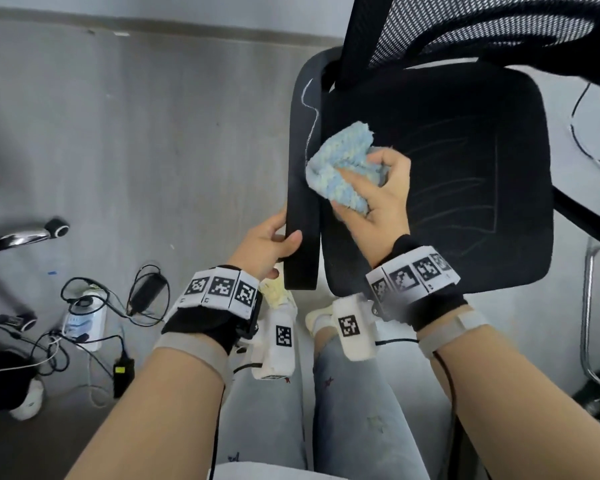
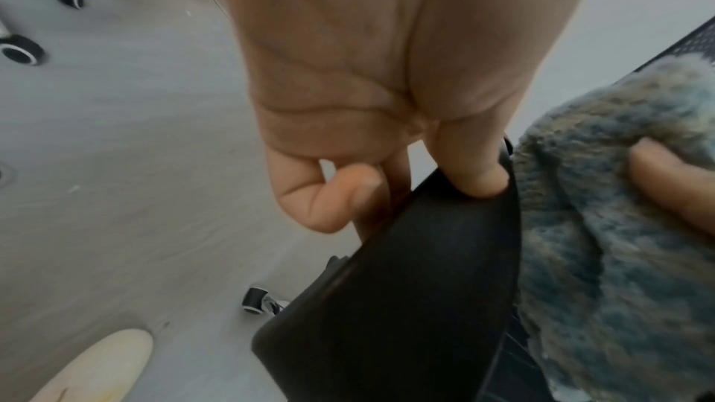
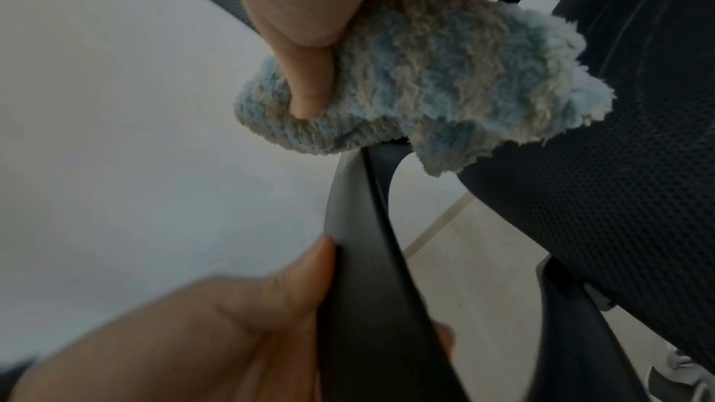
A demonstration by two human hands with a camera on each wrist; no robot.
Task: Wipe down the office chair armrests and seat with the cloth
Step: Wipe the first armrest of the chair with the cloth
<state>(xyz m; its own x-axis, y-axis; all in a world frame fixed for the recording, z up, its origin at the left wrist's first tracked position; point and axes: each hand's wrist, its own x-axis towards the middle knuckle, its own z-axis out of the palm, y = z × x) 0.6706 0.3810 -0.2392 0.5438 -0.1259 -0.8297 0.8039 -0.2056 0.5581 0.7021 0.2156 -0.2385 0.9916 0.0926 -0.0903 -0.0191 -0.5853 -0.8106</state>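
Note:
A black office chair stands in front of me, its seat (image 1: 465,168) dark mesh with faint chalky lines. My left hand (image 1: 271,242) grips the near end of the black left armrest (image 1: 302,140), thumb on top (image 2: 478,176), fingers underneath. My right hand (image 1: 374,199) holds a bunched, fluffy blue-and-cream cloth (image 1: 340,161) against the inner side of that armrest, about halfway along it. In the right wrist view the cloth (image 3: 425,78) sits on the armrest's edge (image 3: 363,225) with my thumb pressed into it. A pale line runs along the armrest's far part. The right armrest (image 1: 586,216) shows only partly.
The mesh backrest (image 1: 482,26) rises at the top right. On the grey floor (image 1: 136,133) to my left lie a power strip (image 1: 84,320), tangled cables and another chair's chrome legs with castors (image 1: 58,227). My legs and shoes stand right below the seat.

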